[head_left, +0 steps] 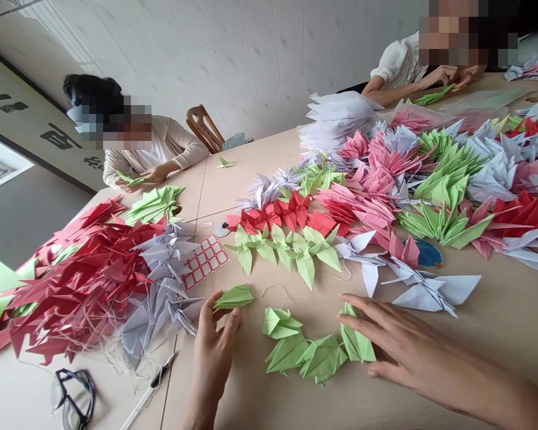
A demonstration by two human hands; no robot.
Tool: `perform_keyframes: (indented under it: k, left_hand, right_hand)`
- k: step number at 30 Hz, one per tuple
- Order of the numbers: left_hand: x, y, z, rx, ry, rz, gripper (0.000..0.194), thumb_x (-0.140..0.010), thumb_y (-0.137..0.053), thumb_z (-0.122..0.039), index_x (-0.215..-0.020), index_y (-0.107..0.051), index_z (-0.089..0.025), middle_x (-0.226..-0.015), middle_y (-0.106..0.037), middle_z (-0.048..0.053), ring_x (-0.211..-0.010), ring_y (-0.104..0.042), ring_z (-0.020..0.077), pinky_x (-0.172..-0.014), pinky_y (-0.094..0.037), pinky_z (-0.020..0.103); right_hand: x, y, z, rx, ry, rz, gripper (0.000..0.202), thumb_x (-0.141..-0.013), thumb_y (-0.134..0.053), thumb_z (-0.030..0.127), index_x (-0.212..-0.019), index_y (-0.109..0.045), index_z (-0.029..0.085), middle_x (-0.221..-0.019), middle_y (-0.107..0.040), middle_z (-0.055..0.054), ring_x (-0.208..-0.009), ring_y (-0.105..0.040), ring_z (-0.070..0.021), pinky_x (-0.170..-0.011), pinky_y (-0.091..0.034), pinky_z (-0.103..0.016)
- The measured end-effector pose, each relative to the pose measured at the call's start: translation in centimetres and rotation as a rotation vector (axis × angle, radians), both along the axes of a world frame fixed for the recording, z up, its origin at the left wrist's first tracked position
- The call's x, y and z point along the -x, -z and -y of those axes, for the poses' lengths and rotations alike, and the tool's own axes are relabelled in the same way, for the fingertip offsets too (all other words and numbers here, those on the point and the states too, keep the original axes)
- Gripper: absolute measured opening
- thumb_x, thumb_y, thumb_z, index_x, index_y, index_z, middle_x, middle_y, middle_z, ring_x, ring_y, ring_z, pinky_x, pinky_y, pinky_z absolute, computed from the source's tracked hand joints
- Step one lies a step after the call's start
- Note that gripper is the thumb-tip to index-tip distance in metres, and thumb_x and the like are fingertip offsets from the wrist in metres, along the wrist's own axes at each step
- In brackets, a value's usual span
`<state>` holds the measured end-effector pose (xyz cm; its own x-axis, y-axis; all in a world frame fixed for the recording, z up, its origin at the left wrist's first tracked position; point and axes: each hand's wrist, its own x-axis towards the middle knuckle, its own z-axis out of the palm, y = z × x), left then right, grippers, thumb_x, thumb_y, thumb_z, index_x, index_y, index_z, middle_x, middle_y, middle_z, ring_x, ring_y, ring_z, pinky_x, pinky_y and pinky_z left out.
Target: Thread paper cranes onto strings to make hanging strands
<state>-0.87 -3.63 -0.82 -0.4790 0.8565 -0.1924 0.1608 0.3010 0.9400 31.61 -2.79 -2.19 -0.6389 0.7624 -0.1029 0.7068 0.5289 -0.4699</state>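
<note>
My left hand [217,334] has its fingers around the near end of a folded green paper piece [235,297], thumb at its lower edge. A thin string runs from that piece toward several green pieces [325,356] strung in a curve on the table. My right hand [383,337] is spread, its fingertips touching the rightmost green piece [357,340] of that curve, with the thumb apart below. Just beyond lies a row of opened green paper shapes [305,254], with a red row [278,215] behind it.
Red paper shapes [89,275] are heaped at left. Glasses [74,397] and a pen [149,391] lie at the near left. Pink, green and white bundles [448,173] cover the right side. Two people sit across the table [269,146], one holding green paper [130,179].
</note>
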Motion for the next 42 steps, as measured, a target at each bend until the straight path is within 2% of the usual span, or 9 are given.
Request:
perform_keyframes:
  k: [3,6,11,14,17,21,33,38,42]
  left_hand:
    - [0.2,0.0,0.6,-0.062,-0.017,-0.331,0.048,-0.077,-0.07,-0.045,-0.119,-0.058,-0.026,-0.126,-0.056,0.011,-0.102,-0.06,0.0289,-0.078,-0.051,0.041]
    - [-0.1,-0.4,1.6,-0.127,0.049,-0.69,0.04,-0.083,-0.065,-0.04,-0.12,-0.058,-0.027,-0.141,-0.046,0.013,-0.119,-0.052,0.0349,-0.093,-0.045,0.053]
    - [-1.6,-0.3,3.9,-0.27,0.449,-0.771,0.046,-0.082,-0.068,-0.033,-0.126,-0.056,-0.032,-0.128,-0.062,0.012,-0.117,-0.056,0.0348,-0.092,-0.049,0.05]
    - [-2.6,0.5,4.6,-0.374,0.736,-0.835,0.055,-0.076,-0.075,-0.037,-0.128,-0.057,-0.032,-0.14,-0.053,0.014,-0.127,-0.049,0.0383,-0.094,-0.051,0.051]
    - [-3.3,1.1,4.4,-0.36,0.861,-0.925,0.04,-0.079,-0.072,-0.031,-0.118,-0.064,-0.03,-0.148,-0.045,0.013,-0.137,-0.037,0.0405,-0.1,-0.047,0.056]
    - [-3.6,1.7,3.5,-0.31,0.801,-0.896,0.026,-0.087,-0.059,-0.017,-0.109,-0.067,-0.029,-0.145,-0.047,0.012,-0.134,-0.044,0.0354,-0.1,-0.049,0.052]
    - [-2.8,2.0,2.9,-0.286,0.658,-0.787,0.018,-0.089,-0.056,-0.018,-0.096,-0.071,-0.025,-0.139,-0.052,0.015,-0.122,-0.057,0.0347,-0.094,-0.054,0.048]
    - [-2.9,1.9,2.7,-0.278,0.61,-0.73,0.015,-0.088,-0.058,-0.02,-0.094,-0.071,-0.025,-0.135,-0.056,0.016,-0.108,-0.066,0.0311,-0.086,-0.058,0.045]
    - [-2.9,1.8,2.7,-0.25,0.563,-0.677,0.014,-0.087,-0.059,-0.023,-0.091,-0.072,-0.026,-0.133,-0.059,0.014,-0.107,-0.067,0.0304,-0.082,-0.059,0.041]
  right_hand:
    - [-0.1,0.1,0.1,-0.018,-0.009,-0.002,0.067,-0.08,-0.072,0.029,-0.142,-0.048,0.033,-0.157,-0.036,-0.007,-0.135,-0.046,-0.036,-0.107,-0.046,-0.051]
    - [-0.3,-0.2,0.2,-0.018,-0.013,0.024,0.069,-0.08,-0.073,0.026,-0.143,-0.047,0.033,-0.157,-0.035,-0.008,-0.134,-0.047,-0.0362,-0.105,-0.047,-0.051]
    - [-0.4,-0.8,0.3,-0.006,-0.019,0.043,0.069,-0.08,-0.072,0.019,-0.142,-0.046,0.037,-0.157,-0.034,-0.007,-0.133,-0.048,-0.0356,-0.103,-0.049,-0.053]
    - [-0.2,-1.0,0.3,-0.015,-0.02,0.023,0.066,-0.081,-0.071,0.016,-0.139,-0.049,0.039,-0.157,-0.034,-0.007,-0.133,-0.047,-0.0352,-0.102,-0.048,-0.054]
    - [0.0,-1.2,0.1,-0.035,-0.02,-0.015,0.054,-0.083,-0.068,0.019,-0.133,-0.056,0.035,-0.154,-0.038,-0.008,-0.131,-0.049,-0.0347,-0.103,-0.047,-0.053]
    - [0.0,-1.8,0.0,-0.069,-0.027,-0.03,0.054,-0.083,-0.058,0.009,-0.133,-0.056,0.029,-0.15,-0.044,-0.009,-0.128,-0.053,-0.0322,-0.103,-0.047,-0.051]
    - [0.2,-1.9,-0.6,-0.078,0.011,-0.139,0.037,-0.089,-0.043,0.005,-0.115,-0.066,0.019,-0.137,-0.057,-0.013,-0.119,-0.062,-0.0241,-0.1,-0.052,-0.037]
    - [0.4,-2.0,-0.5,-0.016,0.003,-0.097,0.042,-0.087,-0.057,0.012,-0.127,-0.06,0.024,-0.147,-0.046,-0.012,-0.121,-0.059,-0.0279,-0.1,-0.052,-0.043]
    - [1.0,-2.1,-0.4,0.0,-0.02,-0.07,0.039,-0.084,-0.064,0.015,-0.121,-0.065,0.027,-0.149,-0.044,-0.01,-0.125,-0.055,-0.0304,-0.103,-0.049,-0.047]
